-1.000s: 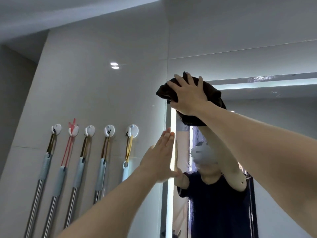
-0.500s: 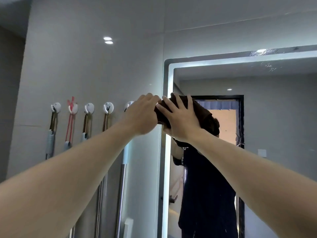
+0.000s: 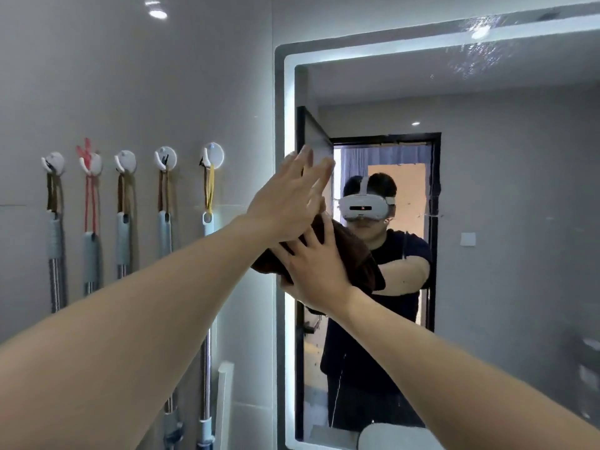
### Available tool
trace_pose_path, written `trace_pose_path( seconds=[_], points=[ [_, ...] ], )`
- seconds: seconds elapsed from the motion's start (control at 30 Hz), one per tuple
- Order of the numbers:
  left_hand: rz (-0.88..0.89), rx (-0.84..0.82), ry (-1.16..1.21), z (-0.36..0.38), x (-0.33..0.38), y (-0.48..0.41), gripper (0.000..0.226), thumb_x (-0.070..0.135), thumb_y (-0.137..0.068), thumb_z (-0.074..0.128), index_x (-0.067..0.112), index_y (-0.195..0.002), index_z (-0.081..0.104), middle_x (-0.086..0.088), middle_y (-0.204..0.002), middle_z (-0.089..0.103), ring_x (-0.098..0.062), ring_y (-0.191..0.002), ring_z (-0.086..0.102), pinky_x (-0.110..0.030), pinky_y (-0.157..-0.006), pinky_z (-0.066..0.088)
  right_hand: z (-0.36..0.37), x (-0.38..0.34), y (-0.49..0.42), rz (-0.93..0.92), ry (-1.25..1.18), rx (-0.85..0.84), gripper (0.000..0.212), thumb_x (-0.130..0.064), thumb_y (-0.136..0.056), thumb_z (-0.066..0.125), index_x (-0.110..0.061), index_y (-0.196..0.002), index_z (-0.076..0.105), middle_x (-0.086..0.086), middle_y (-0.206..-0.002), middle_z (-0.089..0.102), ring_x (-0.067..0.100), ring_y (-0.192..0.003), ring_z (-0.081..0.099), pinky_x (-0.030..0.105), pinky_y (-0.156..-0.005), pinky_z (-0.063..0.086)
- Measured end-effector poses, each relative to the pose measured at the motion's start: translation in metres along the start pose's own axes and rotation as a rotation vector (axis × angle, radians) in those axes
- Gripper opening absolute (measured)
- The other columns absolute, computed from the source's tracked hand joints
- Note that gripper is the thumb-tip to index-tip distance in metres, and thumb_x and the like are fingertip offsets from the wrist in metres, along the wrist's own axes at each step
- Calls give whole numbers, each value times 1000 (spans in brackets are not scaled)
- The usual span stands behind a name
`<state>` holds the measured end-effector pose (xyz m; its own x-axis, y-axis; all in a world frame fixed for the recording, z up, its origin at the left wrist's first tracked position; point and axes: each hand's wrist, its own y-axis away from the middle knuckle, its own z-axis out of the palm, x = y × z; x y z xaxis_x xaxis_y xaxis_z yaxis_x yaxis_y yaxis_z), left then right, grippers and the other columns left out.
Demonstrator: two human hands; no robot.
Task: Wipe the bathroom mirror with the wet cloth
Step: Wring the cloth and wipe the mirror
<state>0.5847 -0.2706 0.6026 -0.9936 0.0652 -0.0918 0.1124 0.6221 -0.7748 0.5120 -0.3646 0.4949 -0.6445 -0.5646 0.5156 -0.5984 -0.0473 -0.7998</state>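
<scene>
The lit-edged bathroom mirror (image 3: pixel 506 196) fills the right half of the view, with water streaks near its top right. A dark brown cloth (image 3: pixel 354 254) is pressed flat against the glass near the mirror's left edge. My right hand (image 3: pixel 313 271) lies on the cloth with fingers spread and straight, pushing it onto the mirror. My left hand (image 3: pixel 289 203) is just above and left of it, fingers straight and pointing up, over the mirror's left border; whether it touches the glass is unclear.
On the tiled wall to the left, several mop and broom handles (image 3: pixel 207 241) hang from white hooks (image 3: pixel 212 155). A white rounded object (image 3: pixel 386 436) sits below the mirror's lower edge. My reflection stands in the mirror.
The cloth and my right hand have slid down the mirror's left side. My left hand has let go of the cloth and now has straight fingers above it. The view has tilted downward.
</scene>
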Motion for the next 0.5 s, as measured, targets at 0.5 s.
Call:
trace_pose_path(
  seconds=[0.5],
  points=[
    [49, 93, -28, 5, 54, -28, 44, 25, -97, 48, 22, -141, 51, -14, -153, 37, -35, -141, 29, -52, -115, 34, -46, 105, 53, 58, 74, -90, 78, -52, -90, 55, -28, -160, 30, 7, -169, 23, 40, -157, 9, 70, -120, 11]
  ],
)
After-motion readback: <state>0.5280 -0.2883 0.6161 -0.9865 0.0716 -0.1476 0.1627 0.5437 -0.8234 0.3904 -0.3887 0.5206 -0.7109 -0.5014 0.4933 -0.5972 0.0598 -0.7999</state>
